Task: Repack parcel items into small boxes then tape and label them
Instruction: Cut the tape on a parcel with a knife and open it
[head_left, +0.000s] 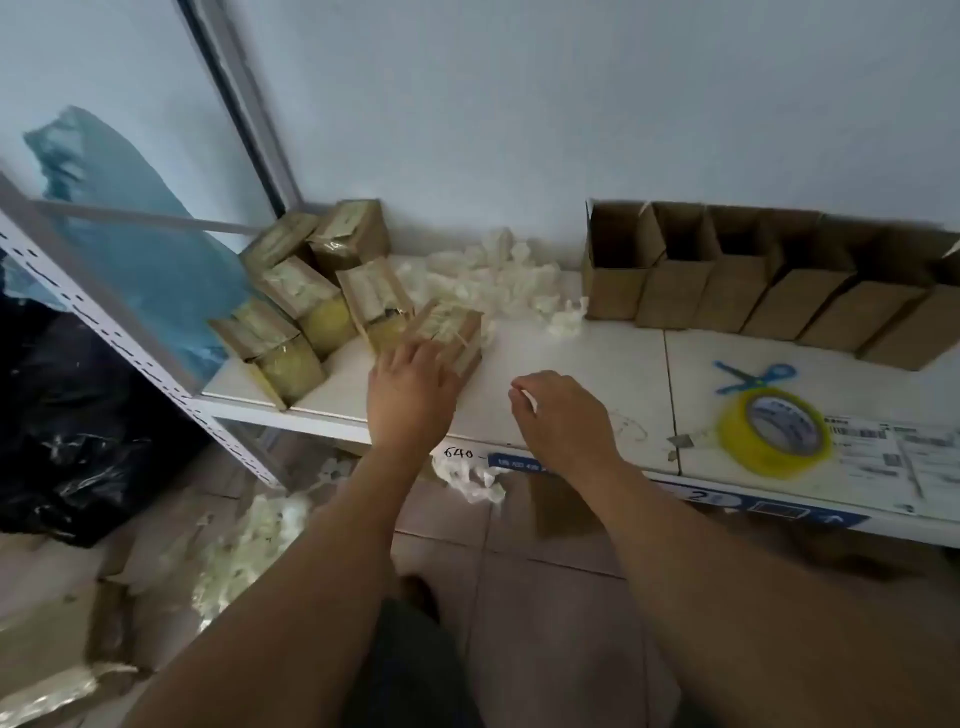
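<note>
Desk (597, 358): white, against the wall. At two o'clock I logged a row of open cardboard boxes (727, 280); at ten o'clock, taped boxes (311, 291) in a heap. Tape roll (776, 431) at three o'clock. Left hand (410, 387): fingers spread, touching nearest taped box (452, 332). Right hand (558, 415): curled, pinching a small white scrap (525, 396).
</note>
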